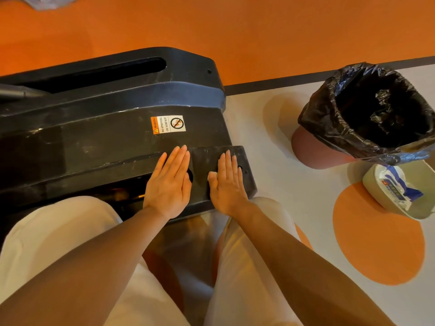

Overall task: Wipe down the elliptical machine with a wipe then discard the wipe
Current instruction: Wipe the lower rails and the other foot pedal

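The black rear base of the elliptical machine (98,128) fills the left and centre, with a warning sticker (168,124) on its top. My left hand (169,182) lies flat and open on the machine's lower edge, fingers together. My right hand (227,182) lies flat on the black end block (204,158) beside it. No wipe shows in either hand; only a small pale patch sits by the right thumb, and I cannot tell what it is. A pack of wipes (397,184) rests in a pale tub (421,208) at the right.
A pink bin with a black liner (367,114) stands open on the floor at the right, just beyond the wipes tub. The floor is grey with orange circles; an orange wall rises behind. My knees in pale trousers (47,231) sit below the machine.
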Motion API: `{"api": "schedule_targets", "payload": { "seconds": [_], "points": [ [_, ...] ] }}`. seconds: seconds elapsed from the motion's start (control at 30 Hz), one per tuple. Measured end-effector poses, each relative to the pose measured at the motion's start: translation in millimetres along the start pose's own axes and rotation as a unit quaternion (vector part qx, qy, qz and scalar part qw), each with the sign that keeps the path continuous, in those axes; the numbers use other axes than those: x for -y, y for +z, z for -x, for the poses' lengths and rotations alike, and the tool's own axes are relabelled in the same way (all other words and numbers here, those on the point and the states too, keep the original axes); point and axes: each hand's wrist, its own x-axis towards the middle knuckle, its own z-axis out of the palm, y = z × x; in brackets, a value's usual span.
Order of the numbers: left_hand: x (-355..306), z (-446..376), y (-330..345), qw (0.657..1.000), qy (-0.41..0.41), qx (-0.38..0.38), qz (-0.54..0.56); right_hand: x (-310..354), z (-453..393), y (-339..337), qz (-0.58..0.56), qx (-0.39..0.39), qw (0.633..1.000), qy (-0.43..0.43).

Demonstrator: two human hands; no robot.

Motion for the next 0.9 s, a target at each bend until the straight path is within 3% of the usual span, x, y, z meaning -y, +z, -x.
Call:
{"api": "schedule_targets", "payload": {
  "seconds": [0.3,0.57,0.73,0.9],
  "points": [
    [2,0,0,1.0,0.012,-0.017,0.013,-3,-60,-18,-0.014,0.006,0.997,0.075],
    [1,0,1,1.0,-0.001,0.004,-0.004,-10,3,4,-0.017,0.002,0.999,0.048],
    [1,1,-1,1.0,0.01,-0.008,0.009,-15,-30,-7,-0.022,-0.011,0.998,0.05],
    [1,0,-1,1.0,0.012,-0.005,0.013,-22,-66,-24,0.002,0.024,0.997,0.076]
  ]
}}
